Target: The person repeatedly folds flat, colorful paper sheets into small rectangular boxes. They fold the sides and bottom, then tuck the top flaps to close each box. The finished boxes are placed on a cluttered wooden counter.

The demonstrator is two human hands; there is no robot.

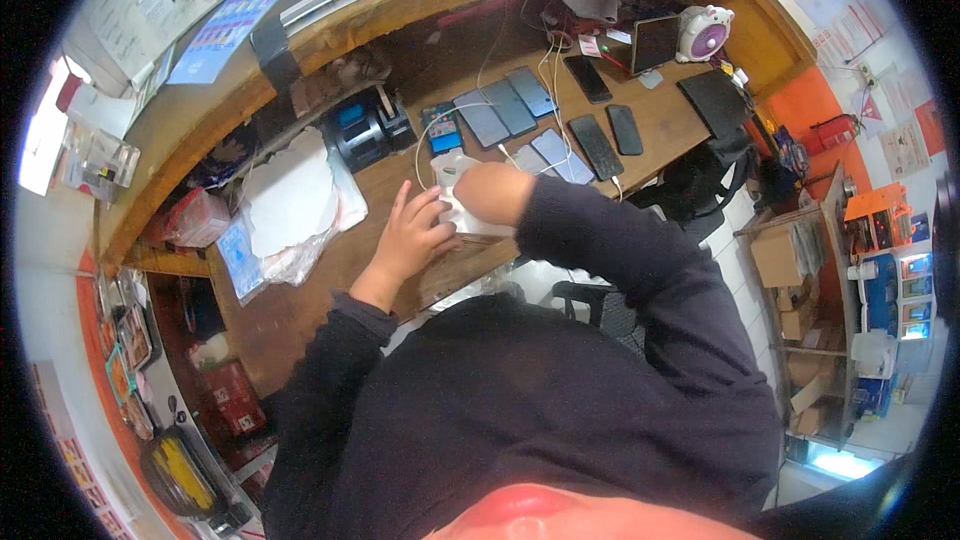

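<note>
White piece (449, 164) probably light, stiffish, best held by its edges; left hand (408, 237) open-fingered, right hand (492, 192) curled, grip hidden, can't tell.

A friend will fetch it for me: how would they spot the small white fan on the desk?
Find the long brown wooden desk and follow it to its far right corner. There, just right of an upright dark rectangular panel, stands the small white fan. Its round purple front and ear-like bumps set it apart from the dark panel.
</note>
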